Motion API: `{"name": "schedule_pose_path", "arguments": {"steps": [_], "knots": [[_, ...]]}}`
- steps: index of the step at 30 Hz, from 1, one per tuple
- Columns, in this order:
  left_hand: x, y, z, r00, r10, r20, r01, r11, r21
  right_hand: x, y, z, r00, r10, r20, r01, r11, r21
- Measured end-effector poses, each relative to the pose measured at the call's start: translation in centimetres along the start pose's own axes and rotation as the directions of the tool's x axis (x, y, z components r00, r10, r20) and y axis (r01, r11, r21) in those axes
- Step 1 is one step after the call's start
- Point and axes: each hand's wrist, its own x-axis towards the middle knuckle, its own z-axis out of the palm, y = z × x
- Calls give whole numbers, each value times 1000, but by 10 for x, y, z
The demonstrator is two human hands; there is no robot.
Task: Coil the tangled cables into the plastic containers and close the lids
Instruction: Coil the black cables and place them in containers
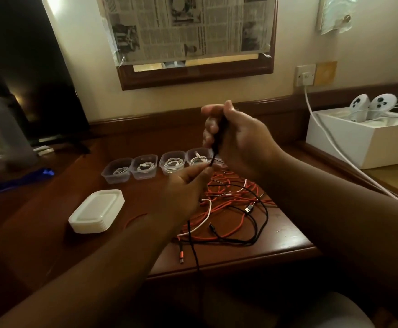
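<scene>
My right hand (235, 138) is raised above the desk, closed around a bundle of coiled black cable (218, 136). My left hand (188, 183) pinches the same black cable just below, where it trails down over the desk's front edge. Under both hands lies a tangle of red, black and white cables (231, 209). Several clear plastic containers (145, 165) stand in a row behind, each with a coiled white cable inside and no lid on. A stack of white lids (97, 210) sits to the left.
A white box (359, 138) with two white controllers and a white cord to a wall socket stands at the right. A dark screen and a grey object are at the far left. A blue item (27, 176) lies on the wooden desk (288, 235).
</scene>
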Motion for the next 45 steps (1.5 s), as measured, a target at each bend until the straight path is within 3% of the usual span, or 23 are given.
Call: {"name": "schedule_pose_path", "arguments": {"steps": [1, 3, 4, 5, 6, 8, 11, 13, 16, 18, 20, 22, 24, 25, 27, 30, 32, 35, 38, 39, 41, 43, 45], "knots": [[0, 2, -3, 1000, 27, -1, -27, 995, 95, 1, 2, -2, 996, -69, -56, 52, 961, -272], [2, 7, -12, 993, 117, -2, -113, 959, 259, 3, 4, -5, 988, -154, -26, 66, 564, -823], [3, 10, -18, 984, 179, -10, -166, 930, 328, 2, 6, -7, 995, -104, 6, 40, 333, -942], [6, 12, -23, 972, 235, -25, -209, 904, 372, 1, 9, -9, 1000, -7, -10, -9, 204, -979], [9, 15, -28, 961, 272, -41, -236, 891, 388, -1, 12, -11, 994, 97, -58, -78, 208, -975], [15, 18, -37, 953, 294, -71, -253, 904, 345, -7, 18, -13, 948, 310, -75, -214, 443, -871], [18, 15, -40, 982, 162, -101, -153, 983, 98, -13, 23, -15, 823, 495, 278, -385, 847, -367], [16, 8, -30, 994, -5, -107, -12, 988, -154, -15, 20, -6, 797, 404, 450, -469, 882, 38], [8, -2, -14, 989, -121, -84, 91, 950, -298, -13, 15, 10, 931, 205, 302, -304, 894, 330], [3, -4, -8, 994, -101, -46, 89, 974, -209, -9, 16, 11, 995, 60, 84, -76, 977, 199], [0, -1, -6, 998, -38, -42, 37, 999, -32, -5, 18, 5, 991, -130, -44, 113, 956, -272], [0, 5, -10, 997, 57, -46, -50, 988, 147, -5, 20, 1, 970, -241, 16, 166, 617, -769], [1, 13, -18, 987, 155, -38, -138, 948, 287, -8, 26, -3, 983, -157, 93, 138, 309, -941], [3, 16, -23, 980, 197, -25, -177, 922, 345, -10, 29, -3, 990, -100, 96, 119, 260, -958], [8, 20, -33, 967, 254, 3, -236, 894, 382, -14, 33, -1, 999, 14, 53, 45, 352, -935], [10, 24, -34, 979, 204, -4, -199, 957, 211, -15, 27, 6, 941, 338, -31, -271, 694, -667], [9, 21, -29, 998, 60, 5, -59, 988, -146, -16, 19, 7, 857, 499, 128, -444, 842, -307], [10, 11, -19, 990, -138, -7, 122, 895, -429, -18, 7, 12, 882, 375, 287, -436, 879, 194], [6, 3, -5, 977, -212, -15, 190, 904, -383, -16, 2, 19, 976, 166, 140, -209, 893, 399], [3, 2, 0, 981, -195, -12, 182, 932, -315, -14, 2, 19, 994, 96, 58, -110, 933, 341], [-2, 4, 3, 992, -122, 11, 123, 984, -127, -11, 3, 15, 993, -63, -99, 58, 997, -49], [-1, 8, -1, 999, -35, 2, 35, 997, 69, -12, 4, 14, 968, -225, -112, 113, 787, -606], [3, 14, -10, 996, 84, -32, -74, 972, 223, -16, 9, 12, 981, -193, -33, 62, 466, -883]]}}
